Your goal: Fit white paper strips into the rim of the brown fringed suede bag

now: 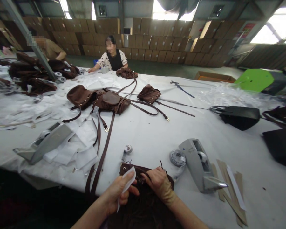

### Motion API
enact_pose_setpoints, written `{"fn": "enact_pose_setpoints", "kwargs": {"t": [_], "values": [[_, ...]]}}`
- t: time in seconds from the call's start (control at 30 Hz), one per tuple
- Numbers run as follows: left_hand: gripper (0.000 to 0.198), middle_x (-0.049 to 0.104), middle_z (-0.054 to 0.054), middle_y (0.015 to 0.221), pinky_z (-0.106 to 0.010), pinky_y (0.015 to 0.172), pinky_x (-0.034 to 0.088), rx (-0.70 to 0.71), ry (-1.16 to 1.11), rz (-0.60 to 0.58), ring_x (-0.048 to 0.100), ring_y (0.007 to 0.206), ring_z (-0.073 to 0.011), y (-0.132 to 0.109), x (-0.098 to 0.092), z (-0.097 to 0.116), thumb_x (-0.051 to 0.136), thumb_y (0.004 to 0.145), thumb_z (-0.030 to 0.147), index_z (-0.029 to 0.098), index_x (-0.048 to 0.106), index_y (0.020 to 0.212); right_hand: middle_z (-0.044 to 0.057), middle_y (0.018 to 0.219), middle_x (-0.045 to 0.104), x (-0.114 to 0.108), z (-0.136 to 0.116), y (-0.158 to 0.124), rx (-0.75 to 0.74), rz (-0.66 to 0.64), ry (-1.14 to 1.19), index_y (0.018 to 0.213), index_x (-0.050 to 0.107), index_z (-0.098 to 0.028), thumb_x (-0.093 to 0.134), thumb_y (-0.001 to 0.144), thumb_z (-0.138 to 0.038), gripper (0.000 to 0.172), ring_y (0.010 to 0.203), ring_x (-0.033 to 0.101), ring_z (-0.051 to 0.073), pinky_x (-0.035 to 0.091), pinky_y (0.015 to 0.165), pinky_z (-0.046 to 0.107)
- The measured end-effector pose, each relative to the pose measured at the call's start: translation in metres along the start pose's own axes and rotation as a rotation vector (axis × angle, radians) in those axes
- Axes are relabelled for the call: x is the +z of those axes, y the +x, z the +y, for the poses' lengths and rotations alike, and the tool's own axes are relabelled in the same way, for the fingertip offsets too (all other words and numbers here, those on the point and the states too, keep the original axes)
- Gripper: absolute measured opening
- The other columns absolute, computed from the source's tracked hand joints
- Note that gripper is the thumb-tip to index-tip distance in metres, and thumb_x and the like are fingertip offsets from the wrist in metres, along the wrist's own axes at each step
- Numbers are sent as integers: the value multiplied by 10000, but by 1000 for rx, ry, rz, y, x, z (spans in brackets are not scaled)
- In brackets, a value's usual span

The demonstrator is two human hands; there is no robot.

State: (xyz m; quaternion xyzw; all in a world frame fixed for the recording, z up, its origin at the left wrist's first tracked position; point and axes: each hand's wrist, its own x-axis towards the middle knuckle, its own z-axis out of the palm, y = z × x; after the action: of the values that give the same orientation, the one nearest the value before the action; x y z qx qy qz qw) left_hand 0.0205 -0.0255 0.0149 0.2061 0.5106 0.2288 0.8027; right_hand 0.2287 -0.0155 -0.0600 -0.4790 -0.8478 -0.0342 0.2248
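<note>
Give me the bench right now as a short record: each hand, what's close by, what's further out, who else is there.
Left hand: the left hand pinches a white slip
Right hand: the right hand holds a dark brown bag near its upper edge
Close by, right: grey coil, then a grey tape dispenser
Close by, left: second dispenser beside white sheets
Further out: brown drawstring bag; black bag, to the right
Others: person in a dark vest across the table
</note>
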Motion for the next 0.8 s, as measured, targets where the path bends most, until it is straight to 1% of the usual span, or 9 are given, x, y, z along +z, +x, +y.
{"fn": "enact_pose_setpoints", "kwargs": {"t": [0.07,0.13,0.27,0.33,0.47,0.53,0.63,0.7,0.8], "values": [[605,707,-126,718,-133,319,126,-128,-84,-9,286,305,-1,3,10,-12,580,753,708,129,548,925,-7,555,596,1,0,0,-22,37,3,644,564,-184,448,1005,-320,403,548,524,144,290,662,317],[531,716,-120,744,-127,308,125,-187,-166,8,293,292,-2,9,20,-18,599,783,648,139,560,929,-9,547,585,1,-1,0,-35,57,7,636,556,-185,452,1002,-312,402,542,514,143,290,660,316],[148,665,-48,634,-113,300,138,-209,-359,69,293,285,7,15,30,-22,591,863,242,107,585,804,-8,540,578,0,-2,1,-18,67,20,629,547,-185,412,1012,-351,439,540,521,142,298,655,304],[130,653,-53,647,-106,307,159,-235,-507,-33,284,299,21,12,26,-28,522,882,155,67,600,826,-8,551,589,-1,-1,2,11,59,34,648,555,-182,375,1019,-391,463,542,532,138,305,653,294],[300,634,-60,719,-105,334,225,-310,-952,-416,286,329,26,0,13,-54,445,886,105,-44,555,1122,-13,562,599,-2,1,6,67,20,71,673,570,-181,301,1032,-395,497,533,536,125,313,644,270],[375,563,7,653,-109,351,234,-315,-1051,-518,295,344,15,0,13,-69,460,862,91,-63,506,1202,-12,564,606,-2,1,8,100,-1,79,668,573,-180,319,1028,-374,481,529,528,122,309,642,264],[425,413,85,555,-124,366,221,-293,-1051,-600,283,356,-6,8,16,-80,499,851,144,-50,495,1229,-2,577,625,-1,1,9,161,-31,76,659,583,-178,407,1000,-400,444,533,518,123,289,630,268],[409,345,101,521,-142,366,207,-282,-970,-619,260,357,-20,13,16,-79,518,861,235,-27,540,1175,7,594,639,0,0,9,201,-53,70,666,597,-177,446,985,-422,430,544,524,127,279,625,272],[447,328,104,499,-160,353,177,-277,-797,-592,221,351,-26,16,15,-69,553,859,431,31,593,1053,15,599,645,2,-1,9,242,-81,72,676,616,-175,447,982,-435,436,549,532,131,278,617,276]]}}
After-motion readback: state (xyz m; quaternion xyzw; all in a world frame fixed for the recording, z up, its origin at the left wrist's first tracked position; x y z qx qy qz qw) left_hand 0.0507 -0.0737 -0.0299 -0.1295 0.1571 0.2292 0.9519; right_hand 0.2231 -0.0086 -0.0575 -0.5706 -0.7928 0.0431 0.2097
